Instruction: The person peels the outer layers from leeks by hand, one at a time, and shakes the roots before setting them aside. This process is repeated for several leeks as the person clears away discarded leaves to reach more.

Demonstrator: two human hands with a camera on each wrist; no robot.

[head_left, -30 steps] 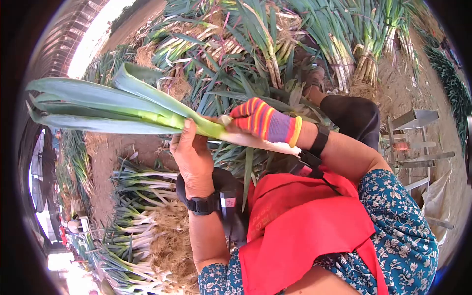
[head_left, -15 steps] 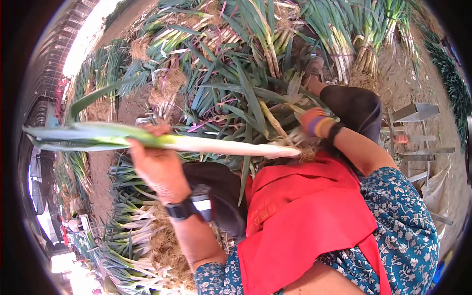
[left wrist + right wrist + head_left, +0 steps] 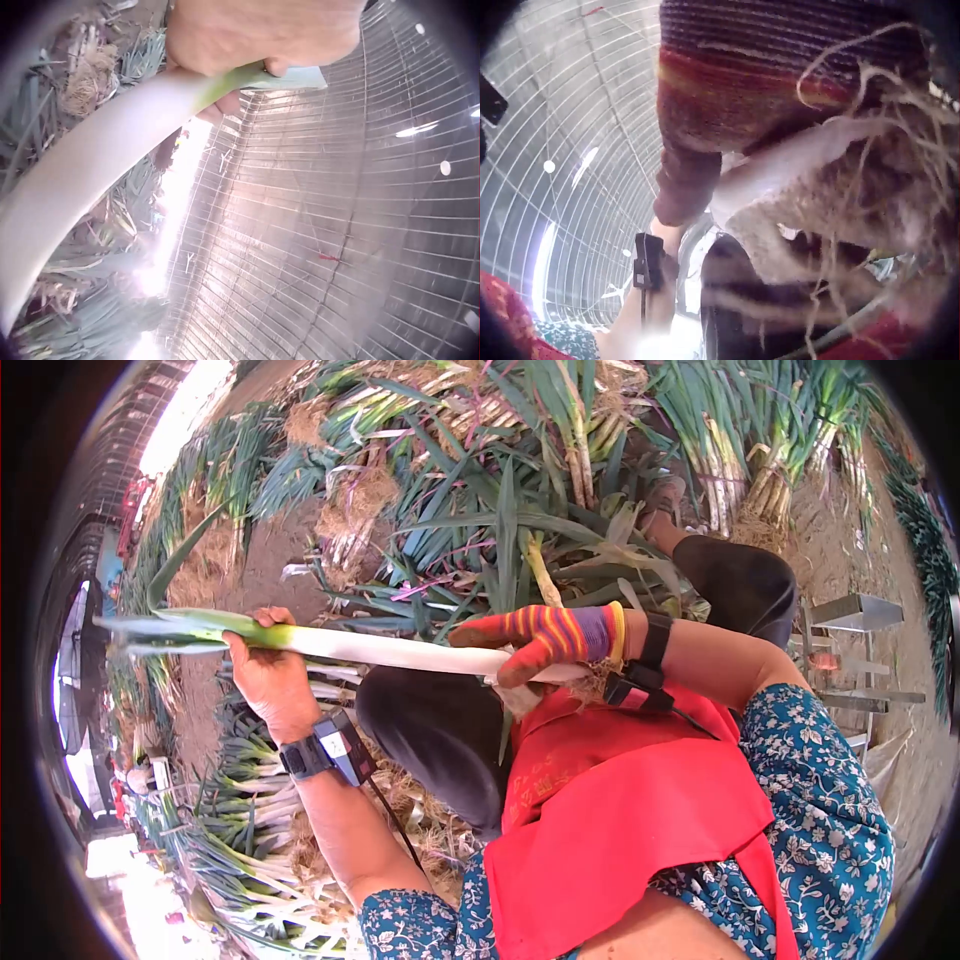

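One long leek (image 3: 400,652) lies nearly level across the lap, its leaves to the left and its roots to the right. The bare left hand (image 3: 270,675) grips it where white turns to green; the left wrist view shows that hand (image 3: 262,34) wrapped round the leek (image 3: 97,142). In a striped glove, the right hand (image 3: 555,640) lies over the white end near the roots, fingers bent round it. The right wrist view has the glove (image 3: 742,112) against the white stalk (image 3: 780,169), with stringy roots (image 3: 900,150) beside it.
Bundled leeks (image 3: 710,460) stand and lie beyond the knees. A pile of leeks with roots (image 3: 270,840) is at the lower left. A metal stool (image 3: 858,612) stands at the right. A red apron (image 3: 630,790) covers the lap.
The right hand first pulled at the leek's middle, then moved off toward the right knee, and is now back on the white end. The left hand has moved left with the leek.
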